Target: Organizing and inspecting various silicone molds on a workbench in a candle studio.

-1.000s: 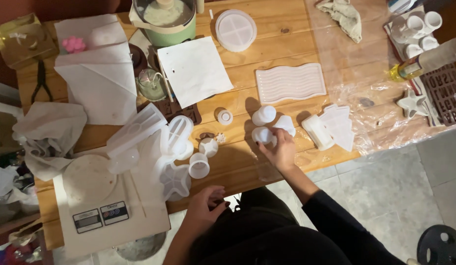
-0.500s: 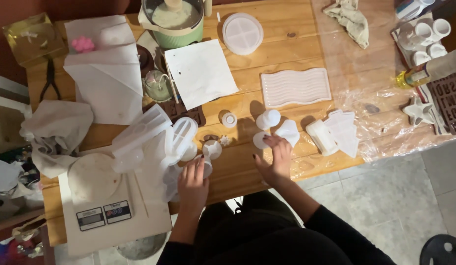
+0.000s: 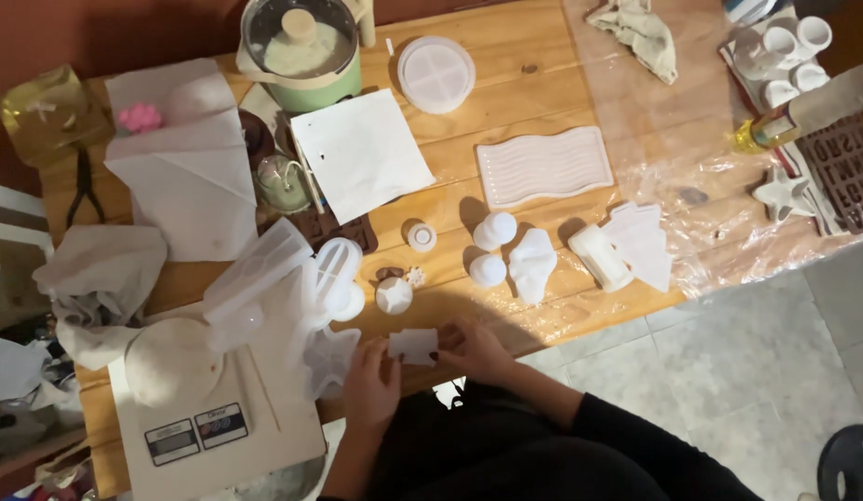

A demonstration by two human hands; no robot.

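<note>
We are pinching a small white mold piece (image 3: 414,345) between our left hand (image 3: 371,382) and right hand (image 3: 474,351) right over the desk (image 3: 506,121) edge, so a slipping grip is likely risking a fall to the tiled floor (image 3: 728,371).

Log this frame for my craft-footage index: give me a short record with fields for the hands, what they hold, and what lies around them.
Setting: wooden table, seen from above
Left hand: grips the left edge of a small white flat piece
Right hand: grips the right edge of the same piece
Just beyond the hands: small white cup-shaped mould, two white rounded moulds
Left of the hands: kitchen scale, clear plastic moulds
Far side: green pot, round white lid, white wavy tray
</note>
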